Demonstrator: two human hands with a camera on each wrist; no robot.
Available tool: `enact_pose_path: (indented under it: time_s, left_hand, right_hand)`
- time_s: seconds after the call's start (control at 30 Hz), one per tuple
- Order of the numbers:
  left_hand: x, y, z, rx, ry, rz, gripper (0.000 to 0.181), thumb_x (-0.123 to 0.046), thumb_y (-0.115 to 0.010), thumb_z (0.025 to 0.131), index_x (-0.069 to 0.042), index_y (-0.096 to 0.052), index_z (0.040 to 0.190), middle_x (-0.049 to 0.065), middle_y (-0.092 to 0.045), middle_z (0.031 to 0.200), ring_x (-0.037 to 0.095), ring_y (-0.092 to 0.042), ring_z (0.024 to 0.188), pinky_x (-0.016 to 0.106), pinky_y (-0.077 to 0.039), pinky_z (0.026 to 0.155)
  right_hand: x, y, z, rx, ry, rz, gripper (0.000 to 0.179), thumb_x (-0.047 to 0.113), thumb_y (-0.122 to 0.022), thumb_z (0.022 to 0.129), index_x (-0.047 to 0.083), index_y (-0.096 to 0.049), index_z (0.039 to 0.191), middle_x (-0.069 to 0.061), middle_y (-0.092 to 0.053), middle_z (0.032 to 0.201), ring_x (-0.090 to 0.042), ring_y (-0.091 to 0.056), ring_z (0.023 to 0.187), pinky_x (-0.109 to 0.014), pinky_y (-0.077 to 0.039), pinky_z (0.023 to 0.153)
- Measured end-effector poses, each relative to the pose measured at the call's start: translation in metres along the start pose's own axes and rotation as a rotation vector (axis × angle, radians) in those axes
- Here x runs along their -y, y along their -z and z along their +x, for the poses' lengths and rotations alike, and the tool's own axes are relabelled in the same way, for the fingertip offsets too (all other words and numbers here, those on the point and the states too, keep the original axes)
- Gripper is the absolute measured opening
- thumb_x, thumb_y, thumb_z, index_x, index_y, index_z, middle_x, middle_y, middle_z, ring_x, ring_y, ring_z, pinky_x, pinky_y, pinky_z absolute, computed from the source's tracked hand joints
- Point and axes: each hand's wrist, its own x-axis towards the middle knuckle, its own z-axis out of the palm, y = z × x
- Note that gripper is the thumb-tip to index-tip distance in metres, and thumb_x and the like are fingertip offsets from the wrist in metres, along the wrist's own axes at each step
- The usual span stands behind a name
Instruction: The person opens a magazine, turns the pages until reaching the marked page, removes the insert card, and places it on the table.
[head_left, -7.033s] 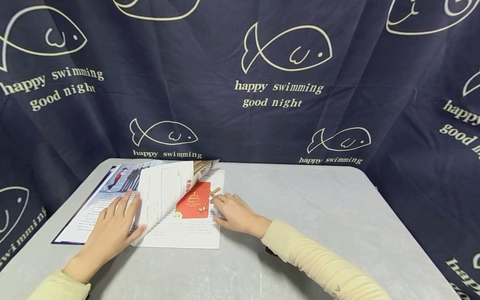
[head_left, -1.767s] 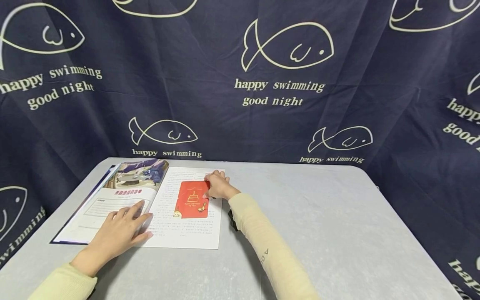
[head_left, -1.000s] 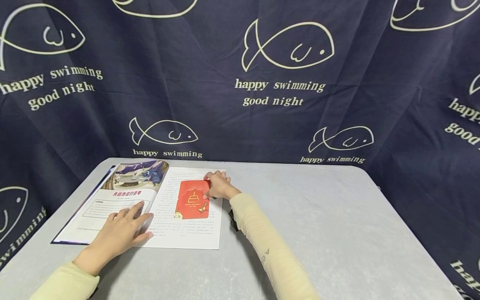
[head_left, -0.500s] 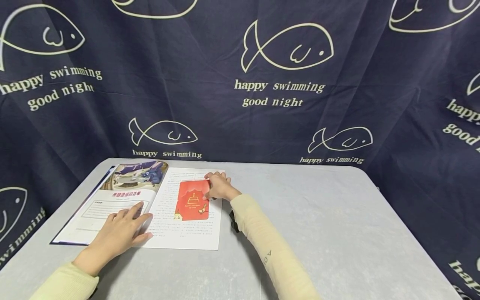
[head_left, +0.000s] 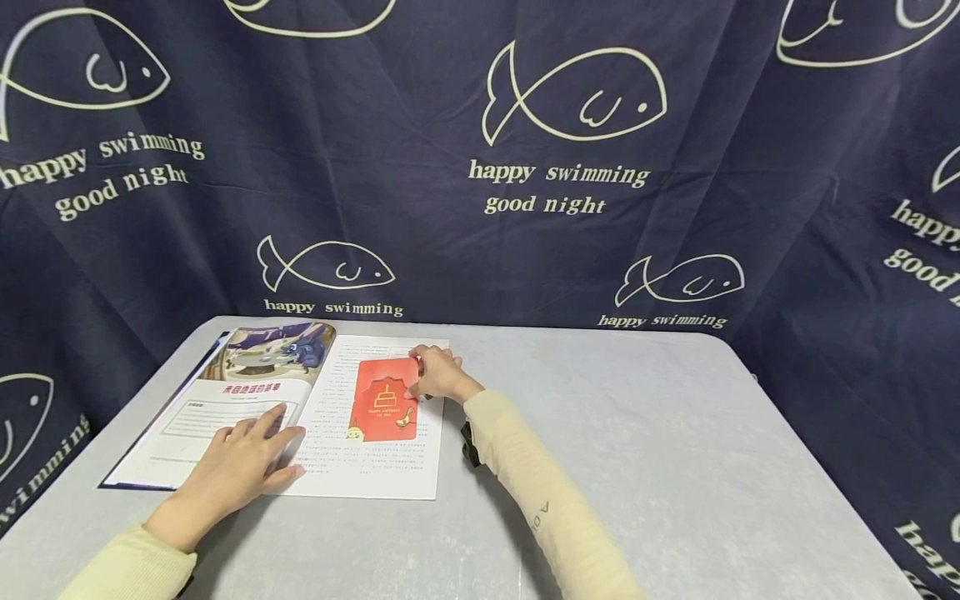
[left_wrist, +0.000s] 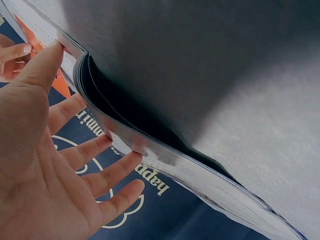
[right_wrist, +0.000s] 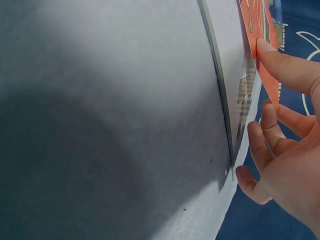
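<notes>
A red birthday card (head_left: 381, 423) with a gold cake drawing lies on the right page of an open book (head_left: 397, 483). Its upper part lifts from the lower part along a scalloped edge. My right hand (head_left: 441, 372) pinches the card's upper right edge. In the right wrist view, the thumb of that right hand (right_wrist: 295, 145) is on one face of the card (right_wrist: 269, 85), other fingers behind it. My left hand (head_left: 232, 467) rests with spread fingers on the left page beside the spine. The left wrist view has the left hand (left_wrist: 45, 150) along the bulging pages.
The book's left page carries a coloured picture (head_left: 273, 354) above red characters. The book lies on the left part of a grey table (head_left: 637, 450). Behind it hangs a dark blue curtain (head_left: 450, 250) with white fish drawings and lettering.
Since the oldest frame, the lifted page has come down flat on the left and my right hand has moved to the card's upper edge. Lately the card's scalloped edge has opened slightly.
</notes>
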Motion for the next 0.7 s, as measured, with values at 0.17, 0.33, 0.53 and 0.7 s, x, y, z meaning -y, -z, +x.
enact_pose_path:
  time_s: [0.17,0.33,0.53,0.7]
  left_hand:
    - [0.000,0.000,0.000,0.000,0.001,0.000,0.050,-0.046,-0.070,0.072,-0.015,-0.063,0.111,0.020,-0.051,0.127,0.044,-0.055,0.096,0.059,-0.042,0.072]
    - [0.000,0.000,0.000,-0.001,-0.002,-0.001,0.051,-0.046,-0.070,0.072,-0.015,-0.063,0.111,0.021,-0.050,0.127,0.044,-0.055,0.096,0.059,-0.042,0.072]
    - [0.000,-0.001,0.000,0.007,0.002,-0.004,0.051,-0.046,-0.069,0.072,-0.014,-0.062,0.112,0.021,-0.050,0.127,0.044,-0.055,0.097,0.059,-0.042,0.073]
    - [0.000,-0.001,0.000,0.007,0.004,-0.011,0.051,-0.045,-0.069,0.072,-0.014,-0.062,0.112,0.021,-0.050,0.127,0.044,-0.055,0.097,0.059,-0.041,0.073]
  right_hand:
    - [0.003,0.002,-0.004,0.005,-0.012,0.048,0.067,0.017,-0.080,0.066,0.009,-0.050,0.126,-0.001,-0.061,0.095,-0.017,-0.053,0.092,-0.045,-0.029,0.095]
    - [0.004,0.002,-0.008,-0.011,0.017,0.087,0.068,0.014,-0.080,0.067,0.008,-0.048,0.127,-0.005,-0.054,0.099,-0.014,-0.050,0.085,-0.043,-0.034,0.095]
    - [0.004,0.003,-0.010,-0.008,0.045,0.186,0.068,0.006,-0.078,0.067,0.004,-0.047,0.127,-0.010,-0.048,0.100,-0.010,-0.050,0.071,-0.019,-0.043,0.063]
    - [0.004,0.003,-0.011,-0.017,0.044,0.232,0.068,0.002,-0.078,0.066,0.003,-0.047,0.127,-0.010,-0.049,0.100,-0.008,-0.055,0.070,-0.018,-0.046,0.063]
